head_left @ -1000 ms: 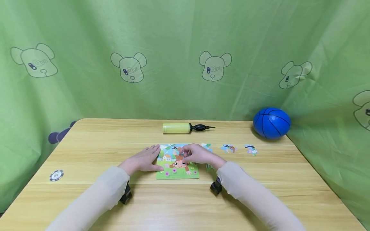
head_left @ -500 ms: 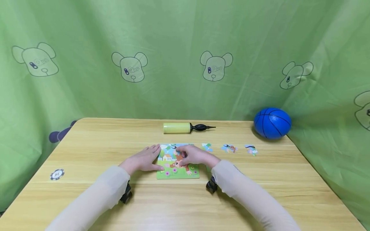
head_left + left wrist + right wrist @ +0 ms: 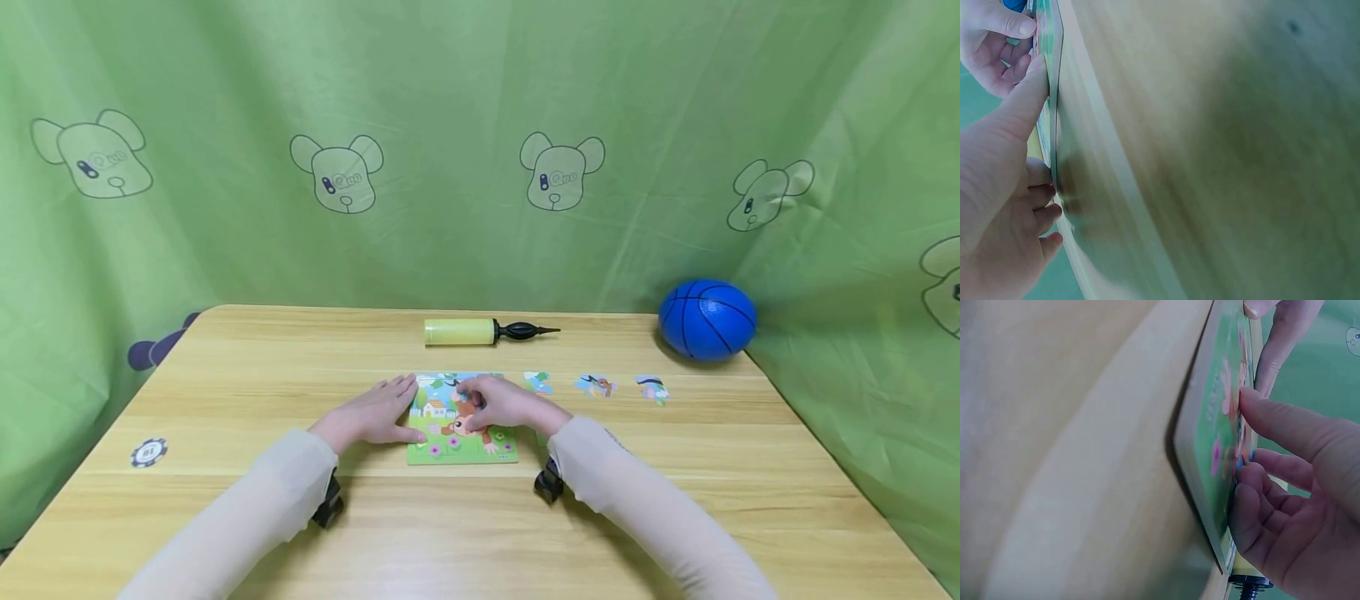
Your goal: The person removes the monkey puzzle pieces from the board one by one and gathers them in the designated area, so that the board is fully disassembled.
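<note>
A tray jigsaw puzzle [image 3: 453, 455] with a monkey, a house and flowers lies flat on the table. My left hand [image 3: 375, 412] rests at its left side, thumb on the lower left edge, fingers stretched along the rim. Over the upper right part, my right hand [image 3: 506, 402] spans a puzzle piece [image 3: 467, 408] showing the monkey's body, thumb and index finger at opposite sides. In the right wrist view, the thumb and fingertips touch the picture surface of the puzzle [image 3: 1210, 481], other fingers curled. The piece's outline is mostly hidden by that hand.
Loose puzzle pieces lie right of the puzzle: a sky piece [image 3: 537, 382], a monkey piece [image 3: 597, 386] and a branch piece [image 3: 652, 388]. Behind stands a yellow hand pump [image 3: 459, 332] on its side. A blue ball [image 3: 707, 320] sits back right, a poker chip [image 3: 148, 452] left.
My right hand has shifted slightly left over the puzzle, its thumb and index finger spreading wider, then stayed there. The left hand keeps its place.
</note>
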Available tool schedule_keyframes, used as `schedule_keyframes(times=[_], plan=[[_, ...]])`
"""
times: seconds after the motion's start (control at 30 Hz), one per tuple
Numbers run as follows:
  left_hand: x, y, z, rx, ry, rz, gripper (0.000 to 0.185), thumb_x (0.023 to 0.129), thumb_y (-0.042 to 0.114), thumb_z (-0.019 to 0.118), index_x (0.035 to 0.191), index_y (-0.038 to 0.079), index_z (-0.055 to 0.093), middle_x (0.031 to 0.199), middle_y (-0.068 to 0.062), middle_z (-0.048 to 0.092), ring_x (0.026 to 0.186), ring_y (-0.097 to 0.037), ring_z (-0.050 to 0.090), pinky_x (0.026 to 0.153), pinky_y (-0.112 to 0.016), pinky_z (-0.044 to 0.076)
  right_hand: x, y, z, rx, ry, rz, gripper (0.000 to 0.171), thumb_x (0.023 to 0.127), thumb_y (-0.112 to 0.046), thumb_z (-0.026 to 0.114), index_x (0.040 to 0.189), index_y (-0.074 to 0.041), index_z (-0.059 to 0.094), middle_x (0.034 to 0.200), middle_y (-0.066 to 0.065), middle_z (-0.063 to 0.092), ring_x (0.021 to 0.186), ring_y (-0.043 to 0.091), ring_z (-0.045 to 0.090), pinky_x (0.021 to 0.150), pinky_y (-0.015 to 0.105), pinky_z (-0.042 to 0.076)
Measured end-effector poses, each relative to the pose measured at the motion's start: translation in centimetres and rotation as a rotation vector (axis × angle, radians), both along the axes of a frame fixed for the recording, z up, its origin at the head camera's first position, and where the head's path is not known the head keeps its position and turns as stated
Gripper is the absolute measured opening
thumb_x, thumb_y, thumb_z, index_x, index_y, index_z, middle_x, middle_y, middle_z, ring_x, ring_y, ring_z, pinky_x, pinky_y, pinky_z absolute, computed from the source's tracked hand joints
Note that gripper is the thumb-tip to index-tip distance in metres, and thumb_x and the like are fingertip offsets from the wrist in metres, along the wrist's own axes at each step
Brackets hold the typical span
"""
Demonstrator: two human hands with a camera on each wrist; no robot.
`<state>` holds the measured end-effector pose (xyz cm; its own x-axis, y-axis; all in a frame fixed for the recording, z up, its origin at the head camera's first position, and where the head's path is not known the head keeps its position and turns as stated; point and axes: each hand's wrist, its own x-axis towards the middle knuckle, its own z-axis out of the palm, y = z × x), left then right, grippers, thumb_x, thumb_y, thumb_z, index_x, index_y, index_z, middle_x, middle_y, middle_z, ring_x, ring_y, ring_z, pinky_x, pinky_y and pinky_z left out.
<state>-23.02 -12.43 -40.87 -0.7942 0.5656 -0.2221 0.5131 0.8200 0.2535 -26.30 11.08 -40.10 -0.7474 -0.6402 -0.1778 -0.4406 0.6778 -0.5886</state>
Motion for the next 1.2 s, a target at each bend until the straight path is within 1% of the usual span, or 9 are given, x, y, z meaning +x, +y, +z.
schedule_keyframes(times=[0.17,0.27,0.4,0.53,0.63,0.73,0.8,1.0,1.2], plan=[[0.0,0.0,0.0,-0.002,0.004,-0.002,0.090,0.086,0.057,0.051,0.143,-0.006,0.019,0.150,-0.020,0.010,0.137,-0.032,0.009,0.110,-0.043,0.009,0.1,0.2,0.0,-0.025,0.028,0.007,0.050,0.078,-0.017,0.075,0.121,-0.007,0.050,0.094,0.004,0.050,0.084,0.018,0.047,0.071,0.033,0.043],[-0.1,0.0,0.0,-0.003,0.004,-0.003,0.090,0.086,0.057,0.051,0.143,-0.006,0.019,0.150,-0.020,0.010,0.137,-0.032,0.009,0.110,-0.043,0.009,0.1,0.3,-0.1,-0.054,0.022,0.011,0.050,0.078,-0.015,0.074,0.121,-0.006,0.049,0.095,0.005,0.050,0.085,0.019,0.047,0.072,0.033,0.043],[-0.1,0.0,0.0,-0.010,0.008,-0.007,0.091,0.086,0.058,0.050,0.143,-0.006,0.019,0.150,-0.020,0.011,0.137,-0.032,0.010,0.110,-0.043,0.010,0.2,0.5,0.1,-0.121,-0.017,-0.004,0.045,0.080,-0.009,0.072,0.120,-0.006,0.050,0.091,0.007,0.052,0.077,0.018,0.050,0.064,0.031,0.046],[-0.1,0.0,0.0,-0.014,0.009,-0.009,0.091,0.086,0.058,0.050,0.143,-0.006,0.019,0.150,-0.020,0.011,0.137,-0.033,0.010,0.110,-0.043,0.010,0.2,0.6,0.3,-0.190,-0.050,-0.042,0.034,0.085,-0.002,0.064,0.117,-0.008,0.053,0.086,0.007,0.054,0.066,0.017,0.052,0.054,0.029,0.048],[-0.1,0.0,0.1,-0.014,0.010,-0.007,0.090,0.086,0.057,0.050,0.143,-0.006,0.019,0.150,-0.020,0.011,0.137,-0.033,0.010,0.110,-0.043,0.010,0.2,0.6,0.3,-0.222,-0.037,-0.069,0.026,0.089,-0.001,0.056,0.114,-0.010,0.056,0.082,0.007,0.055,0.063,0.016,0.051,0.051,0.029,0.047],[-0.1,0.1,0.0,-0.014,0.009,-0.006,0.090,0.086,0.057,0.050,0.143,-0.006,0.019,0.150,-0.020,0.011,0.137,-0.033,0.010,0.110,-0.043,0.010,0.2,0.6,0.4,-0.249,-0.038,-0.093,0.024,0.092,-0.001,0.052,0.113,-0.012,0.059,0.079,0.008,0.056,0.061,0.019,0.053,0.052,0.031,0.048],[-0.1,0.1,0.0,-0.015,0.009,-0.005,0.091,0.086,0.057,0.050,0.143,-0.006,0.019,0.150,-0.020,0.011,0.137,-0.033,0.010,0.110,-0.043,0.010,0.3,0.7,0.5,-0.281,-0.067,-0.108,0.024,0.092,-0.001,0.051,0.113,-0.011,0.059,0.078,0.010,0.057,0.060,0.022,0.054,0.053,0.034,0.050],[0.1,0.1,0.2,-0.008,0.013,-0.005,0.090,0.086,0.057,0.051,0.143,-0.006,0.020,0.150,-0.020,0.011,0.137,-0.033,0.010,0.110,-0.043,0.010,0.7,1.1,1.3,-0.381,-0.186,-0.190,0.026,0.090,0.000,0.055,0.116,-0.001,0.054,0.083,0.014,0.059,0.070,0.027,0.057,0.063,0.040,0.053],[0.2,0.0,0.3,-0.004,0.012,-0.009,0.090,0.086,0.056,0.052,0.143,-0.007,0.020,0.149,-0.021,0.011,0.136,-0.033,0.010,0.110,-0.043,0.010,1.0,2.4,1.7,-0.434,-0.225,-0.242,0.024,0.088,-0.002,0.057,0.111,0.005,0.052,0.085,0.015,0.059,0.072,0.031,0.057,0.064,0.037,0.053]])
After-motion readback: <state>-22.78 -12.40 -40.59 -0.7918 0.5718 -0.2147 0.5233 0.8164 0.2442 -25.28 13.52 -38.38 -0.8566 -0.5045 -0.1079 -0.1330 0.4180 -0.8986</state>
